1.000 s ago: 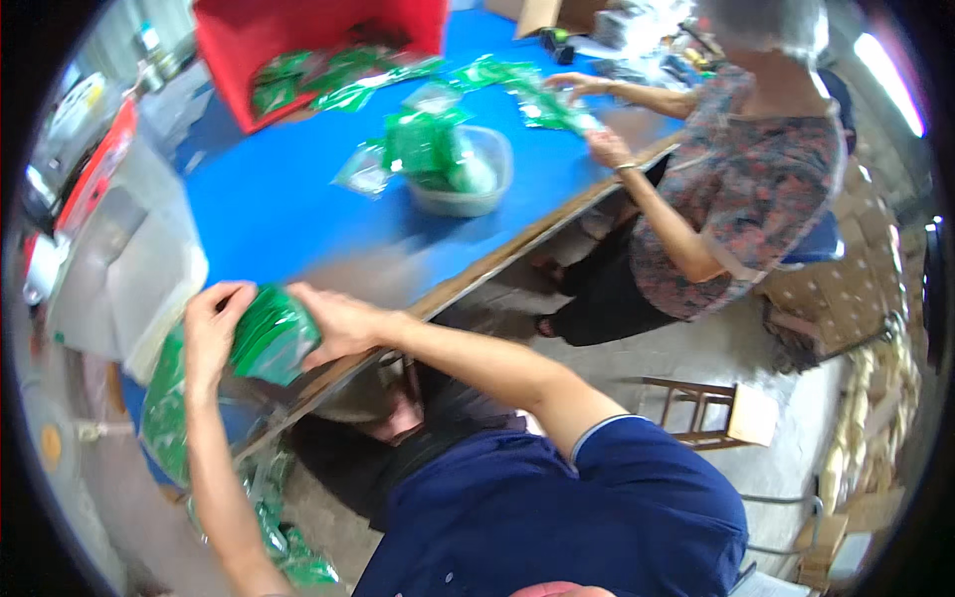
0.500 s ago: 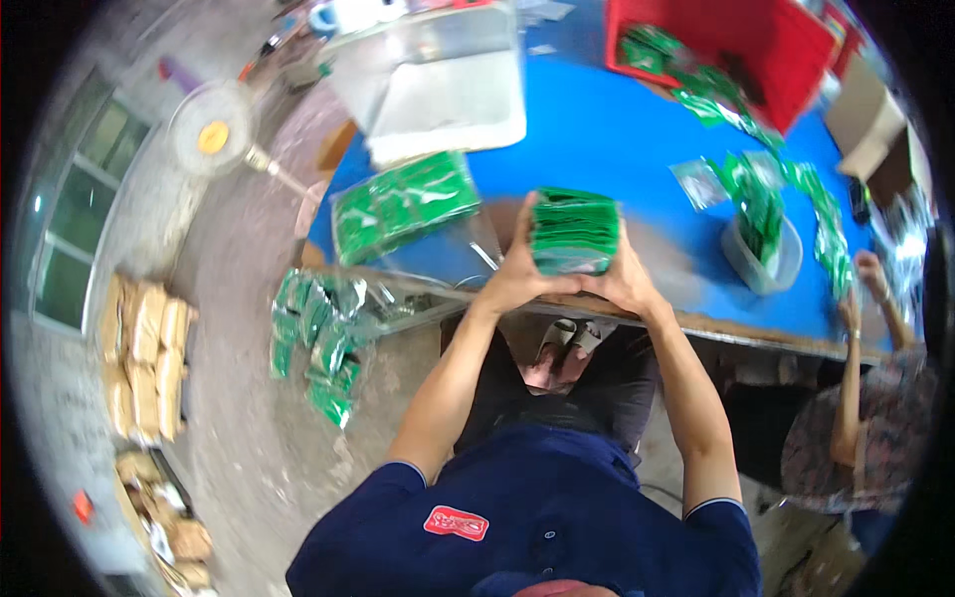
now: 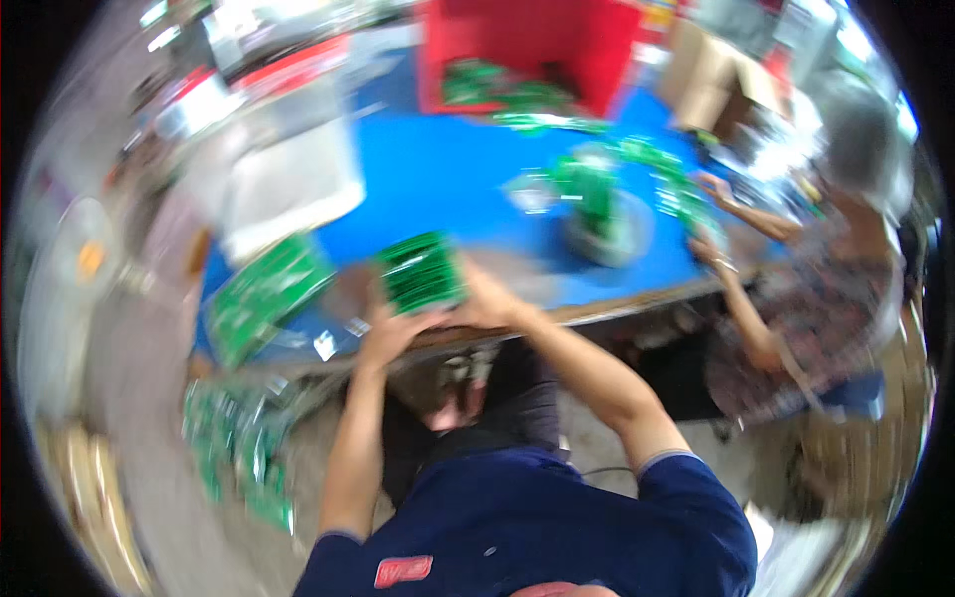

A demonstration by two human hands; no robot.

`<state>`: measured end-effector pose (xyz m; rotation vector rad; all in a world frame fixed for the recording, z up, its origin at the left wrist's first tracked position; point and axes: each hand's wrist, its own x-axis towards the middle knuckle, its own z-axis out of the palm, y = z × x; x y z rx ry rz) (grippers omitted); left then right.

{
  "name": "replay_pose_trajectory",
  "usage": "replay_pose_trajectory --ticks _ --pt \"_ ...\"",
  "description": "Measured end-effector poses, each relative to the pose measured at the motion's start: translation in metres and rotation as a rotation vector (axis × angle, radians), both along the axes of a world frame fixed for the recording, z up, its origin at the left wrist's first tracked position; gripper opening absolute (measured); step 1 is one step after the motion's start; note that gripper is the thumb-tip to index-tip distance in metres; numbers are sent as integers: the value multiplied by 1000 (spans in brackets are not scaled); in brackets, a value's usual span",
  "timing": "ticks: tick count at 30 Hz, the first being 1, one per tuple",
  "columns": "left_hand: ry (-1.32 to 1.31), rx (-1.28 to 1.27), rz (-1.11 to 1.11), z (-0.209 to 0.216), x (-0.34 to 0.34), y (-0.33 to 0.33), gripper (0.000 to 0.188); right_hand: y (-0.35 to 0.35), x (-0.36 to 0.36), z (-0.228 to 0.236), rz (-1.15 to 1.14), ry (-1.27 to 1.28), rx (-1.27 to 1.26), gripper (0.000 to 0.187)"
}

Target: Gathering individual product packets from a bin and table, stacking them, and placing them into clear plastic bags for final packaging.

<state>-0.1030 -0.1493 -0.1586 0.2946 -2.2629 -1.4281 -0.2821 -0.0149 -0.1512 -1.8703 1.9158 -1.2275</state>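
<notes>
The picture is motion-blurred. Both my hands hold a stack of green packets (image 3: 420, 271) on edge at the near side of the blue table (image 3: 453, 179). My left hand (image 3: 390, 330) grips the stack's lower left side, and my right hand (image 3: 484, 295) presses against its right side. A second flat pile of green packets (image 3: 261, 295) lies on the table just left of my hands.
A red crate (image 3: 527, 45) with green packets stands at the far edge. A round bowl (image 3: 605, 231) with packets sits to the right, near another person's hands (image 3: 708, 214). A clear box (image 3: 288, 169) is at the left. More green packets (image 3: 239, 453) lie on the floor.
The view has swung round again and blurred. The packet stack remains gripped between both hands at the table's near edge; the other person now appears at the right.
</notes>
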Motion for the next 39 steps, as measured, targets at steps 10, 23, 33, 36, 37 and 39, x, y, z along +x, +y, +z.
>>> replay_pose_trajectory --ticks 10,23,33,36,37,39 --pt "73 555 157 9 17 37 66 45 29 44 -26 -224 196 97" --pt "502 802 197 5 23 91 74 43 66 48 -68 -1108 -150 78" --pt "400 798 309 6 15 108 52 63 85 36 -135 -1462 -86 86" --pt "401 700 327 8 28 92 57 78 75 53 -631 -654 -347 95" --pt "293 538 267 15 38 84 61 89 63 68 -645 -176 -392 108" --pt "106 370 124 37 41 85 72 98 55 102 -422 146 -244 123"
